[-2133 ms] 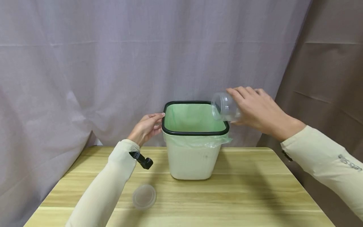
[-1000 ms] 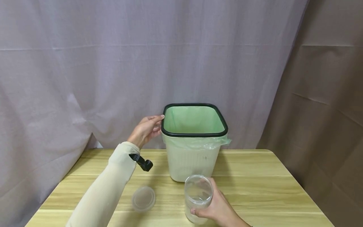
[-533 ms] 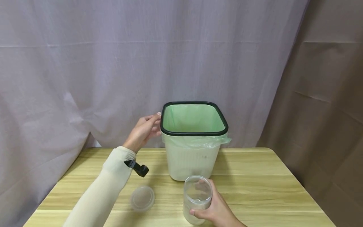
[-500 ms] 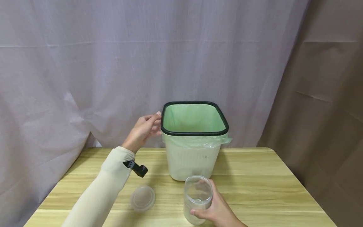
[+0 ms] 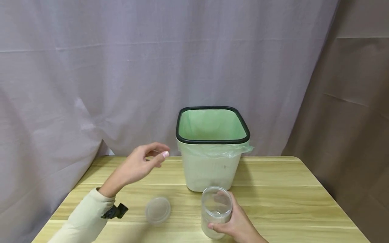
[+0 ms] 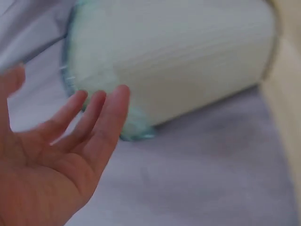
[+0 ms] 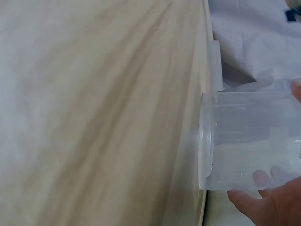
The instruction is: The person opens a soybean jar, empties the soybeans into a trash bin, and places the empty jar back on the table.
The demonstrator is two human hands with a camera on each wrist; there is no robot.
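I see my right hand [image 5: 235, 226] at the near edge of the wooden table [image 5: 288, 195], its fingers curled around the lower part of the clear plastic jar [image 5: 215, 211]; the jar stands upright on the table, its long axis vertical and its mouth open to the top; in the right wrist view the jar [image 7: 249, 141] rests with its bottom on the wood, and I see fingertips [image 7: 263, 178] through its wall.

My left hand [image 5: 138, 165] hangs in the air above the left part of the table, holding nothing, with the fingers relaxed and slightly bent; in the left wrist view the fingers [image 6: 101, 117] are spread and loose, near the side of the bin [image 6: 178, 61] but apart from it.

The clear round lid [image 5: 158, 210] lies flat on the table, between the two hands; it is below the left hand and a little to its right, and just beside the jar on the jar's left; I judge the left hand is the free one for it, while the right hand is occupied.

The white trash bin [image 5: 209, 168] with the green bag [image 5: 212, 125] and black rim stands behind the jar, near the curtain [image 5: 91, 67].
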